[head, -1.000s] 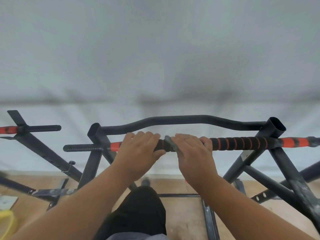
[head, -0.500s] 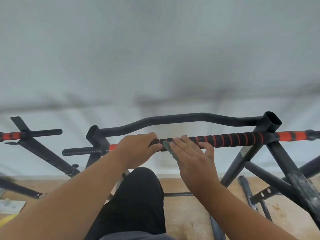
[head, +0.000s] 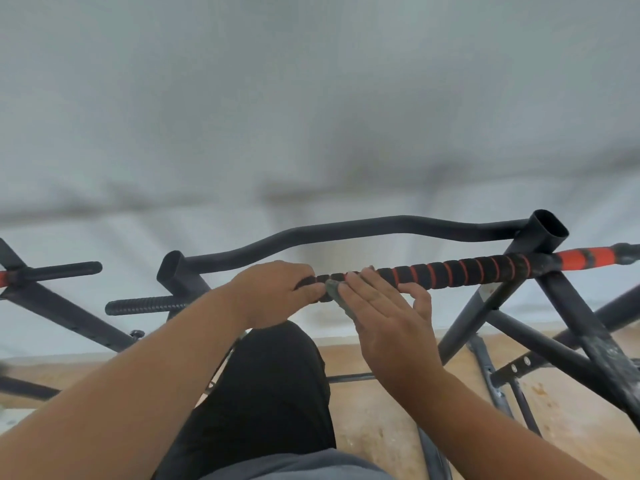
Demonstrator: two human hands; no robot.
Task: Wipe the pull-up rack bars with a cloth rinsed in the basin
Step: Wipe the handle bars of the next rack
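The black pull-up rack's front bar (head: 460,271) runs across the middle, wrapped in black foam with orange spiral stripes. My left hand (head: 277,294) is curled around the bar left of centre. My right hand (head: 384,313) lies just right of it, fingers stretched out along the bar, pressing a small grey cloth (head: 337,294) against the foam. Only a corner of the cloth shows between the two hands. No basin is in view.
A curved black rear bar (head: 346,232) arches behind the front bar between two open tube ends (head: 550,230). Slanted frame legs (head: 588,327) drop to the wooden floor on the right. A side handle (head: 62,270) juts out at left. A white wall lies behind.
My right hand has opened from a grip over the bar to flat fingers lying along it. The rack has shifted lower-left in view as my head moved.
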